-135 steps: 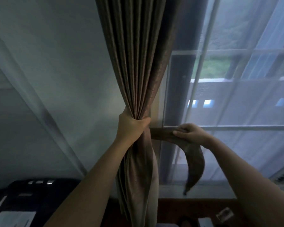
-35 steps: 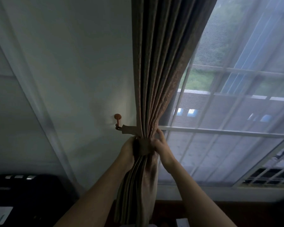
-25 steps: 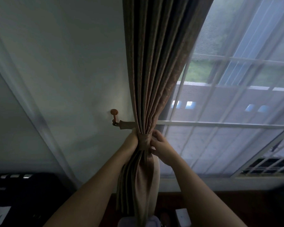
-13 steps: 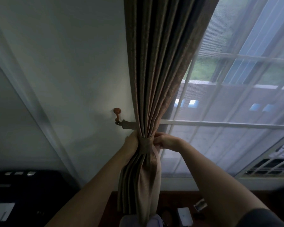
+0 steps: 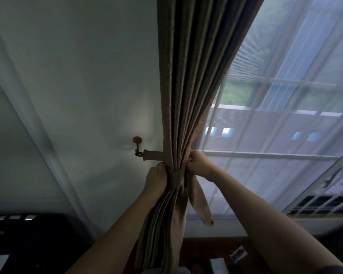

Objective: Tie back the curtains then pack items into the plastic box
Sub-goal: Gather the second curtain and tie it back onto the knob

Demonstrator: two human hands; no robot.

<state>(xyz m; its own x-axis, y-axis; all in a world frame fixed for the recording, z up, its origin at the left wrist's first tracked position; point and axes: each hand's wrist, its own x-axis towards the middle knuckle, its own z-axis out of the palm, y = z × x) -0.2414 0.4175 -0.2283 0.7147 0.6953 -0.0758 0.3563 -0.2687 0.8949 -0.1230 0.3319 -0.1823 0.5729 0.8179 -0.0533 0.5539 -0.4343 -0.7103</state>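
Brown curtain (image 5: 186, 95) hangs down frame centre, pleats gathered to a narrow waist just below mid-height. Tieback band (image 5: 175, 177), same fabric, is wrapped round that waist. One end runs left to a small round-headed wall hook (image 5: 137, 145) and is looped on it. The loose tail (image 5: 200, 202) hangs down right of the bundle, tip free.

Left hand (image 5: 156, 178): on the left side of the waist, fingers curled round the bunched curtain, touching the band.

Right hand (image 5: 198, 164): on the right side, slightly higher, fingers curled tight against the curtain edge where the tail starts. It probably pinches the band itself, but fabric folds hide the fingertips.

Both forearms come up from the bottom edge.

Right half of frame: white sheer curtain (image 5: 285, 135) over the window. A louvred grille (image 5: 321, 204) is at lower right. Left half: plain wall (image 5: 77, 76). A dark unit (image 5: 38, 234) sits at lower left. A wood surface (image 5: 206, 246) runs along the bottom centre with a few small blurred items on it.
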